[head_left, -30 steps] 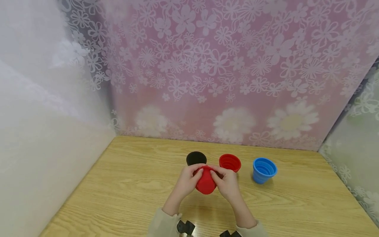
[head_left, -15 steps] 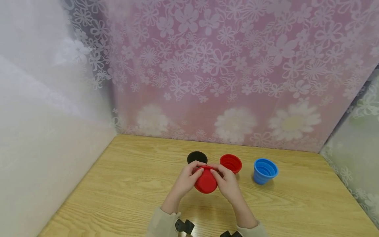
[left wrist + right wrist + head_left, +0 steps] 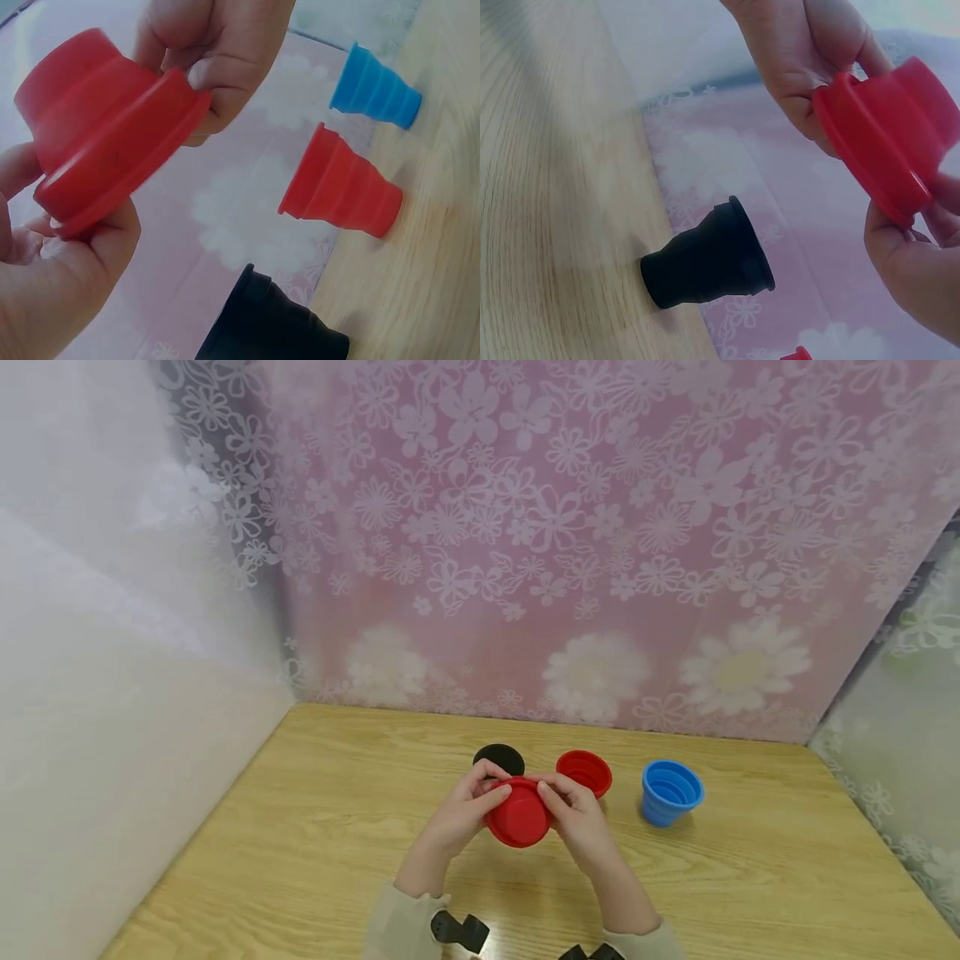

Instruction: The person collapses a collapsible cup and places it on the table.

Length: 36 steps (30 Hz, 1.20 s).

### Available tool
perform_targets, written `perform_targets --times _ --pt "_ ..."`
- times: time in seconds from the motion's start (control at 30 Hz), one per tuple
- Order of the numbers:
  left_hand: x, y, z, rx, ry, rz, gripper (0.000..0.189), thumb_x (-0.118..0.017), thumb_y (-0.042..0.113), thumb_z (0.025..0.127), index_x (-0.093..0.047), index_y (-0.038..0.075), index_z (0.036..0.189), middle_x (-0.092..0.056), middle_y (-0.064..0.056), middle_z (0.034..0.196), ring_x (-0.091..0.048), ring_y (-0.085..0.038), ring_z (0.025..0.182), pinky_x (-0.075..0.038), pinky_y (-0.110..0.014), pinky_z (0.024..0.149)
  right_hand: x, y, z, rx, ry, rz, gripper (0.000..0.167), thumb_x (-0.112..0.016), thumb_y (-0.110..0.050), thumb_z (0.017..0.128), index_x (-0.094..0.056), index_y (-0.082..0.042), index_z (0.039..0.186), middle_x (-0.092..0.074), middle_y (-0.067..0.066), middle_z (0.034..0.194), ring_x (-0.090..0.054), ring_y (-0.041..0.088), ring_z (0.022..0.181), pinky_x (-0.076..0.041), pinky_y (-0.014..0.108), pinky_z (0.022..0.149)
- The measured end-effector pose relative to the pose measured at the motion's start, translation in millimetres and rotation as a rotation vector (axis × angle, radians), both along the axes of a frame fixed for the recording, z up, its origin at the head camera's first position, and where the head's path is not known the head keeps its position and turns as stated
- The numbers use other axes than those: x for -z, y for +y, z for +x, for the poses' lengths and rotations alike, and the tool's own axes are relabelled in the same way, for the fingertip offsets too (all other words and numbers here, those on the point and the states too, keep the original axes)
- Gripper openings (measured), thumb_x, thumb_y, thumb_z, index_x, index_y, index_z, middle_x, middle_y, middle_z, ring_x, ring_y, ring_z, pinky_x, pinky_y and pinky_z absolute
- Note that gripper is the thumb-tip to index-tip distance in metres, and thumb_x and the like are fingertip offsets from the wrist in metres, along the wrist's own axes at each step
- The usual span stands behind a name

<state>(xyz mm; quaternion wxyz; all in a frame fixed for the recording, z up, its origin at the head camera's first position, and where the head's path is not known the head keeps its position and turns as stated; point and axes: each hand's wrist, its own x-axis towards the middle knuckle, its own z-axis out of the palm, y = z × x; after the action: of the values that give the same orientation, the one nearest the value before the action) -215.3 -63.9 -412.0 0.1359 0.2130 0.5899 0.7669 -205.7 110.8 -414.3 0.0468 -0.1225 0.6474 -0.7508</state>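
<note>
Both hands hold a red collapsible cup [image 3: 522, 820] above the table, its base turned toward me. The cup is partly folded: in the left wrist view the base section stands out from a wide, stepped rim. My left hand [image 3: 452, 820] pinches the rim on the left, thumb on the outer wall. Opposite it, my right hand [image 3: 581, 828] pinches the rim on the right. Behind the hands stand a black cup [image 3: 709, 259], partly hidden in the head view, a second red cup [image 3: 345, 184] and a blue cup [image 3: 667, 793], all unfolded with mouths up.
The wooden table [image 3: 337, 843] carries the three standing cups in a row toward its back. A pink flowered curtain [image 3: 480, 568] hangs along the back edge, with pale sheets on the left and right sides.
The held red cup has become shorter and its outline rounder, as its walls fold toward the rim. The left hand has shifted slightly left and its fingers have moved along the rim.
</note>
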Motion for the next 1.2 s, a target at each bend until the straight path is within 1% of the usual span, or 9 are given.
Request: perform_targets --times 0.07,0.13,0.2,0.37,0.6,0.8,1.0,1.2 --pt "6.6 -0.1 -3.1 0.016 -0.011 0.045 0.014 -0.048 0.007 0.091 -0.044 0.004 0.104 -0.057 -0.009 0.101 -0.059 -0.02 0.086 -0.05 -0.033 0.073 -1.3 1.7 1.5 -0.038 -0.01 -0.021 0.034 -0.049 -0.006 0.09 -0.045 0.014 0.117 -0.055 0.012 0.104 -0.058 0.021 0.088 -0.05 0.032 0.074" --pt "6.1 0.4 -2.2 0.017 -0.023 0.052 0.016 -0.05 0.006 0.09 -0.046 0.004 0.105 -0.056 -0.009 0.104 -0.058 -0.021 0.088 -0.05 -0.034 0.075 -2.7 3.9 2.8 -0.068 -0.01 -0.017 0.037 -0.051 -0.008 0.09 -0.043 0.013 0.12 -0.055 0.012 0.106 -0.058 0.02 0.09 -0.049 0.033 0.075" --pt "5.6 1.2 -1.1 0.014 -0.029 0.04 0.019 -0.052 0.006 0.089 -0.046 0.002 0.107 -0.055 -0.01 0.106 -0.057 -0.022 0.09 -0.049 -0.035 0.076 -3.9 5.8 3.9 -0.084 -0.005 -0.002 0.04 -0.053 -0.009 0.089 -0.042 0.012 0.121 -0.054 0.012 0.107 -0.057 0.02 0.09 -0.049 0.033 0.076" --pt "4.5 2.0 1.2 0.006 -0.011 -0.001 0.026 -0.052 0.005 0.088 -0.044 -0.005 0.111 -0.054 -0.011 0.108 -0.057 -0.021 0.09 -0.049 -0.035 0.076 -3.6 8.5 3.4 -0.1 0.027 0.035 0.042 -0.055 -0.008 0.087 -0.043 0.012 0.122 -0.055 0.011 0.104 -0.057 0.019 0.089 -0.05 0.031 0.075" --pt "4.4 2.1 1.6 -0.015 0.027 -0.035 0.027 -0.051 0.001 0.088 -0.043 -0.008 0.112 -0.055 -0.008 0.104 -0.058 -0.018 0.085 -0.05 -0.029 0.072 -2.4 9.4 2.7 -0.135 0.075 0.025 0.041 -0.055 -0.005 0.087 -0.042 0.014 0.121 -0.058 0.005 0.099 -0.057 0.016 0.086 -0.05 0.027 0.071" --pt "3.6 2.7 0.8 -0.013 0.058 -0.044 0.029 -0.053 0.0 0.087 -0.044 -0.009 0.113 -0.055 -0.008 0.104 -0.059 -0.016 0.082 -0.05 -0.027 0.069 -1.2 9.8 2.1 -0.121 0.101 0.012 0.039 -0.055 -0.002 0.086 -0.044 0.015 0.118 -0.059 0.004 0.097 -0.057 0.016 0.083 -0.051 0.026 0.069" --pt "1.0 3.6 1.4 -0.028 0.094 -0.074 0.028 -0.053 -0.002 0.086 -0.046 -0.009 0.112 -0.056 -0.008 0.101 -0.058 -0.015 0.078 -0.05 -0.025 0.064 -1.6 9.2 2.2 -0.088 0.088 0.011 0.038 -0.057 -0.001 0.084 -0.046 0.015 0.117 -0.058 0.007 0.097 -0.057 0.017 0.084 -0.05 0.026 0.07" --pt "-12.4 4.9 10.0 -0.067 0.143 -0.138 0.025 -0.051 -0.005 0.086 -0.048 -0.009 0.11 -0.055 -0.014 0.101 -0.057 -0.012 0.072 -0.05 -0.024 0.061 -3.0 7.2 2.9 -0.049 0.078 0.037 0.038 -0.058 0.0 0.083 -0.048 0.014 0.116 -0.058 0.013 0.1 -0.058 0.017 0.083 -0.05 0.027 0.071"
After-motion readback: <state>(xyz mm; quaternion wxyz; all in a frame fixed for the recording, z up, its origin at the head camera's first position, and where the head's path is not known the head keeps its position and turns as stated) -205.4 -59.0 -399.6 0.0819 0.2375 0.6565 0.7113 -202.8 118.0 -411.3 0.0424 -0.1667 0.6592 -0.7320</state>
